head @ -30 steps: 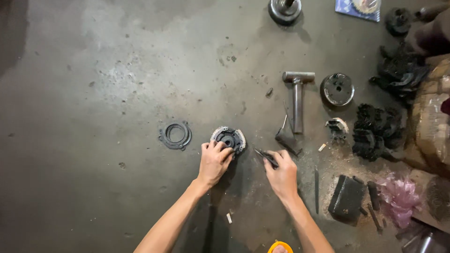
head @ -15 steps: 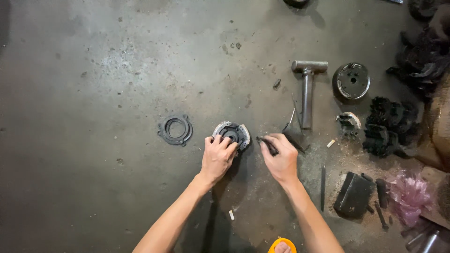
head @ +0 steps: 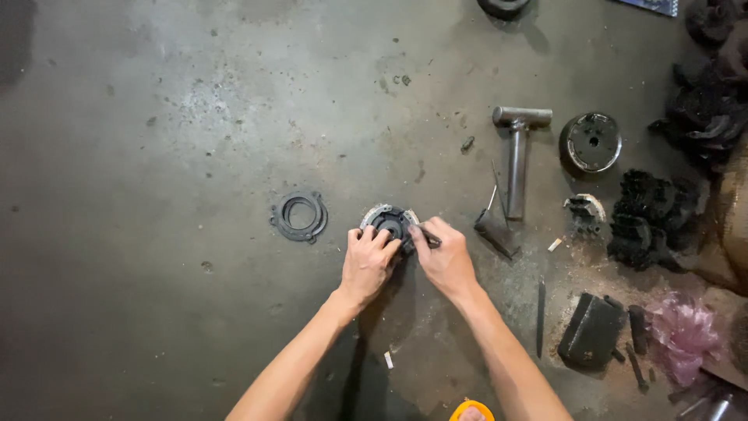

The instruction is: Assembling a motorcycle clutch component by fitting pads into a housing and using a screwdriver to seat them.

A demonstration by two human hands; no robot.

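Note:
A round black and silver machine part (head: 387,221) lies on the stained concrete floor (head: 156,117). My left hand (head: 368,265) rests on its near edge and holds it in place. My right hand (head: 446,260) grips a small dark pointed tool (head: 427,235) whose tip touches the right side of the part. Both forearms reach in from the bottom of the view.
A flat black ring gasket (head: 299,215) lies left of the part. To the right are a metal hammer (head: 517,160), a dark blade-like tool (head: 495,232), a round metal disc (head: 592,142), piles of black parts (head: 650,218), a black block (head: 590,330) and pink plastic (head: 686,331).
My right hand has moved left with the small tool until it meets the round part. My left hand has stayed on the part. The view has shifted a little.

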